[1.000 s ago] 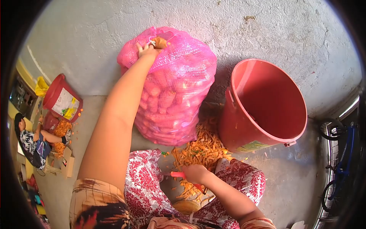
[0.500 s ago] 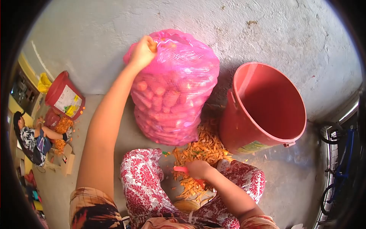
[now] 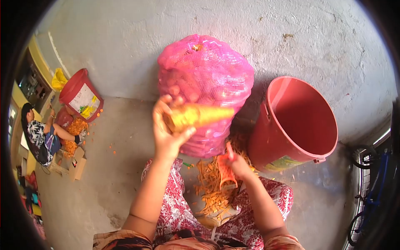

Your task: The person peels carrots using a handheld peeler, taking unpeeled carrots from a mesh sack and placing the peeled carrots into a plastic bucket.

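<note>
My left hand (image 3: 168,129) holds a large carrot (image 3: 200,116), blurred by motion, in front of a pink mesh sack (image 3: 208,71) full of carrots. Lower and to the right, my right hand (image 3: 239,166) is closed round an orange-red peeler (image 3: 227,170). Below the peeler, a pile of orange peelings (image 3: 212,196) lies on the floor between my knees. A rounded yellowish-brown object (image 3: 208,221) shows near my lap, partly hidden by peelings.
A tall red bin (image 3: 287,129) stands right of the sack. At the far left, another person (image 3: 43,133) sits beside a red bucket (image 3: 81,96), more peelings and a cardboard box (image 3: 78,163). A blue bicycle (image 3: 377,179) is at the right edge.
My left hand has come down from the top of the sack, bringing out the carrot. My right hand has moved up and right, and the peeler has turned.
</note>
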Tool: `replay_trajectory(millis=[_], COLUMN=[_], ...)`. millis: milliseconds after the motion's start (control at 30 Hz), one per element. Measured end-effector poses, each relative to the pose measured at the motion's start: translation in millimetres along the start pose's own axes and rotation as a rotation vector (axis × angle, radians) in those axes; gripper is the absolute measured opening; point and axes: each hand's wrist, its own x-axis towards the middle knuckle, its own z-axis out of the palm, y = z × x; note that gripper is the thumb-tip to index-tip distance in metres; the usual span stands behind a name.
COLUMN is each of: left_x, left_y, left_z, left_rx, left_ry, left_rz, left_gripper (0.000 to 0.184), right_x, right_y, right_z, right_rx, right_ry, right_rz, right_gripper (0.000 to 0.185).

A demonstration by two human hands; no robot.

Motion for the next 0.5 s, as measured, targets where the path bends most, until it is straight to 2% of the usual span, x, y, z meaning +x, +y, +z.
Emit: replay_trajectory(millis=[33,100,167,200,233,300,333,400,500], left_x=[-15.7,-42.4,-59.1,-64.4,-69.6,-75.4,-77.7,-79.6,-80.3], left_y=[-4.2,-12.4,-16.6,-17.0,-15.2,-16.2,-18.1,-24.5,-32.9], left_z=[3.4,8.5,8.4,5.8,7.6,7.9,7.1,5.0,3.6], left_rx=[-0.040,-0.083,-0.026,0.119,0.112,0.058,0.033,-0.014,-0.027], left_ry=[-0.024,-0.032,-0.100,-0.182,-0.202,-0.214,-0.221,-0.236,-0.284], left_rz=[-0.026,-0.104,-0.092,-0.039,-0.059,-0.130,-0.143,-0.159,-0.189], left_gripper=[0.060,0.059,0.057,0.057,0.057,0.059,0.058,0.057,0.066], right_x=[5.6,5.3,0.7,1.0,0.6,-5.1,-10.6,-8.2,-3.4], right_y=[-0.8,-11.1,-7.5,-11.4,-7.1,-16.5,-24.2,-17.9,-2.2], right_z=[-0.9,-11.9,-28.7,-24.4,-24.9,-21.3,-16.9,-10.6,-8.6], right_rx=[0.502,0.836,1.121,1.226,1.262,1.220,1.132,1.209,1.345], right_ry=[0.010,0.078,-0.124,-0.010,-0.041,-0.050,-0.076,-0.089,-0.123], right_rz=[0.123,0.121,0.075,0.078,0.059,0.166,0.177,0.177,0.173], right_gripper=[0.016,0.017,0.018,0.017,0.017,0.019,0.018,0.017,0.012])
